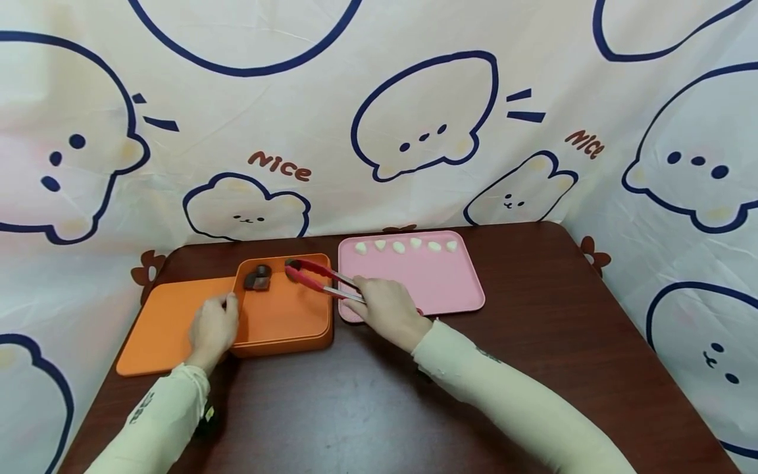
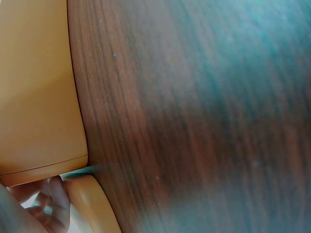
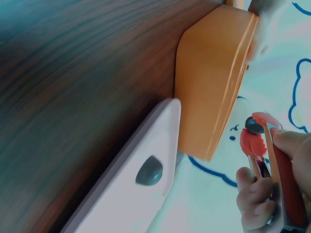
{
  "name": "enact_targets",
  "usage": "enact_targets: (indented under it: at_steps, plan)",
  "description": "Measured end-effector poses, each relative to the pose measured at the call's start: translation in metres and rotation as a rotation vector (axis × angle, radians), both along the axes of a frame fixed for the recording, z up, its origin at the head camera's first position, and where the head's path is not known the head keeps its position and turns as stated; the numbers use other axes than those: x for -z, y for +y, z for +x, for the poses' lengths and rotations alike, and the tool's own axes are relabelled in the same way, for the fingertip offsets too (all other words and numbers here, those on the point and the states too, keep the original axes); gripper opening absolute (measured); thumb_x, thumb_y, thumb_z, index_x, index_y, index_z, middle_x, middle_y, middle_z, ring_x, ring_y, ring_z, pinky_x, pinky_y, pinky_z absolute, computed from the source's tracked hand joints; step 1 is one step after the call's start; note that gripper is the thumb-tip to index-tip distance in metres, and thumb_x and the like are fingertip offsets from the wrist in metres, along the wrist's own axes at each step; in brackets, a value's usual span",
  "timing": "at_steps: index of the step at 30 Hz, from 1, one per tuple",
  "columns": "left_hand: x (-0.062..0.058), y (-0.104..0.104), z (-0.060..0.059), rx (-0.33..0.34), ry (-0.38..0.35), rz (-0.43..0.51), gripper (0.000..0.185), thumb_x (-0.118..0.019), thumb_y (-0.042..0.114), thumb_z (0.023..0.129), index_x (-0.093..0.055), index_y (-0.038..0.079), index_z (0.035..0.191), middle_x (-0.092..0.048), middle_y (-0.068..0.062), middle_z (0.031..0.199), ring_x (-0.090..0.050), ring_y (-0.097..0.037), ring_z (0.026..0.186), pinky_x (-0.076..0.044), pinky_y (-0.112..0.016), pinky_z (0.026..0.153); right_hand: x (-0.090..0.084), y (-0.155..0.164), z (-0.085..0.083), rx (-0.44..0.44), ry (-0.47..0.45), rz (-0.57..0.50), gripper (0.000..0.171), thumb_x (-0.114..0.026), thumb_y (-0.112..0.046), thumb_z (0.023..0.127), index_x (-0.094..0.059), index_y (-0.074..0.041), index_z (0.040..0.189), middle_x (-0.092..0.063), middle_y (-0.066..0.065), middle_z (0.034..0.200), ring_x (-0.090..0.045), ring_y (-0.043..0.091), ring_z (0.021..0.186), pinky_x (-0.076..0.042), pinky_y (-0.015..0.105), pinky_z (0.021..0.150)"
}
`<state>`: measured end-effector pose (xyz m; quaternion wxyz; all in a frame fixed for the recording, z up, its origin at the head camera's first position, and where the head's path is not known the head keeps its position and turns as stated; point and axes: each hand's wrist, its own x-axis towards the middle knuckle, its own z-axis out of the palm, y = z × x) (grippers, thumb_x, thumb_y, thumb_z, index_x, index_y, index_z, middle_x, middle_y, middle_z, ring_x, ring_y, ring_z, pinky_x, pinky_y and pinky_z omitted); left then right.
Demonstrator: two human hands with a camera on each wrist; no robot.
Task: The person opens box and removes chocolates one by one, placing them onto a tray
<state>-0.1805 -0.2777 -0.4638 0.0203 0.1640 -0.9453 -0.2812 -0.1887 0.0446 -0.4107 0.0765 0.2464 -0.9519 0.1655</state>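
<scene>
From my remote station, far left on the dark wooden table [image 1: 367, 408] lies a flat orange lid [image 1: 166, 322]. My left hand [image 1: 214, 327] rests at the left wall of the orange box [image 1: 284, 316], its fingers curled over that wall's edge and gripping it; the left wrist view catches only fingertips [image 2: 46, 204] beside the orange rim. Inside the box, near its back wall, sit two dark pieces [image 1: 258, 276] close together. Just to their right, the red-tipped tongs [image 1: 320, 278] reach into the box's back right corner, their tips narrowed on another dark piece [image 1: 291, 268]; the right wrist view shows that piece [image 3: 253, 124] pinched between the red tips. My right hand [image 1: 387, 311] grips the tongs' metal handles, fingers wrapped around them, over the near left corner of the pink tray [image 1: 438, 283]. The tray stands just beside the box, and a row of six small white pieces [image 1: 405, 246] lines its far edge. A cartoon-printed cloth [image 1: 379, 118] hangs behind the table.
</scene>
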Motion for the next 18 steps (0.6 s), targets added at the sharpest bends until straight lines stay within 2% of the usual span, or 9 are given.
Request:
enact_targets:
  at_steps: [6,18]
  plan:
    - [-0.001,0.000,0.000,0.004,0.011,0.006,0.057,-0.024,0.043,0.108,-0.056,0.010,0.075,-0.052,-0.007,0.063,-0.050,-0.025,0.057,-0.036,-0.034,0.050,0.001,0.029,0.002,0.025,-0.015,-0.030,0.023,-0.069,-0.039,0.096,-0.065,-0.016,0.096,-0.056,-0.006,0.068,-0.055,0.014,0.062,-0.049,0.037,0.058]
    - [-0.001,0.001,0.000,0.000,0.005,0.003,0.056,-0.025,0.042,0.108,-0.056,0.010,0.075,-0.051,-0.006,0.063,-0.049,-0.025,0.058,-0.035,-0.034,0.051,0.020,0.091,0.013,0.109,-0.088,-0.129,0.016,-0.073,-0.030,0.093,-0.064,-0.017,0.090,-0.054,-0.006,0.067,-0.048,0.013,0.061,-0.041,0.029,0.057]
